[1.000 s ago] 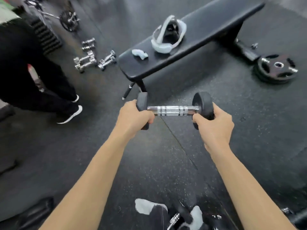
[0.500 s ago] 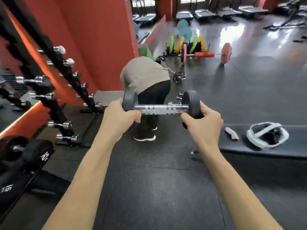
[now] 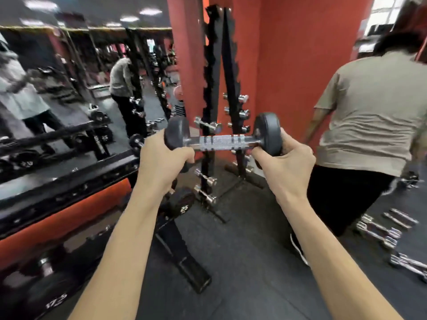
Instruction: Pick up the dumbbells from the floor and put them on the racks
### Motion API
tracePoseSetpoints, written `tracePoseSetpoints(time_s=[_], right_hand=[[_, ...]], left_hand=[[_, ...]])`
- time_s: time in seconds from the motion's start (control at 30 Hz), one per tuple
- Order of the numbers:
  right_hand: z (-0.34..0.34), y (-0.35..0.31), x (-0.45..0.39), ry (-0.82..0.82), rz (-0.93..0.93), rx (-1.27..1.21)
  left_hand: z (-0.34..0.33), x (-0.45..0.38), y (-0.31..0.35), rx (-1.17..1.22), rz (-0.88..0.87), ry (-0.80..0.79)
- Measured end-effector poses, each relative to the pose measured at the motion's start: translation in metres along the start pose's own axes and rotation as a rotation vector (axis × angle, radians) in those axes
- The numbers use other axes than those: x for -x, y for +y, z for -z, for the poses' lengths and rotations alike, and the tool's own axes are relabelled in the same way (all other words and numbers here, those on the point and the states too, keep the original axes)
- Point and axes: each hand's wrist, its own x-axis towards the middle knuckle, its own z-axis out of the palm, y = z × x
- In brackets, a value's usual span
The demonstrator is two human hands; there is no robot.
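Observation:
I hold a black-headed dumbbell (image 3: 223,142) with a knurled chrome handle level at chest height. My left hand (image 3: 161,162) grips its left head and my right hand (image 3: 284,162) grips its right head. Straight behind it stands a tall black A-frame rack (image 3: 216,72) with several small chrome dumbbells on its pegs. A low rack (image 3: 178,239) at the left carries large black dumbbells, one marked 25 (image 3: 183,202). Several chrome dumbbells (image 3: 379,232) lie on the floor at the right.
A person in a beige shirt (image 3: 369,107) and black trousers stands close at the right, back turned. A mirror wall (image 3: 69,93) fills the left, above an orange ledge. Red walls rise behind the rack. Dark rubber floor (image 3: 242,262) stretches in front of me.
The view has swung left: the tall rack now stands straight ahead and the other person has shifted to the right. Both hands keep the same hold on the dumbbell.

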Motion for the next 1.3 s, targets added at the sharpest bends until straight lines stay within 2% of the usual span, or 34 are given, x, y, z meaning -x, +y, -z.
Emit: tracePoseSetpoints(time_s=[0.3, 0.53, 0.67, 0.93, 1.1, 1.3], right_hand=[[-0.204, -0.021, -0.038, -0.264, 0.022, -0.274], [-0.342, -0.055, -0.029, -0.425, 0.025, -0.421], [-0.415, -0.072, -0.022, -0.482, -0.011, -0.436], [-0.560, -0.069, -0.012, -0.369, -0.043, -0.329], [-0.643, -0.047, -0.009, -0.309, -0.061, -0.251], [-0.753, 0.003, -0.011, -0.324, -0.129, -0.199]], left_hand=[[0.108, -0.091, -0.045, -0.126, 0.105, 0.356], [0.197, -0.148, -0.080, -0.183, 0.109, 0.506], [0.245, -0.195, -0.116, -0.174, 0.095, 0.496], [0.319, -0.322, -0.209, -0.163, 0.115, 0.359], [0.340, -0.396, -0.276, -0.140, 0.175, 0.256], [0.350, -0.485, -0.374, -0.141, 0.290, 0.239]])
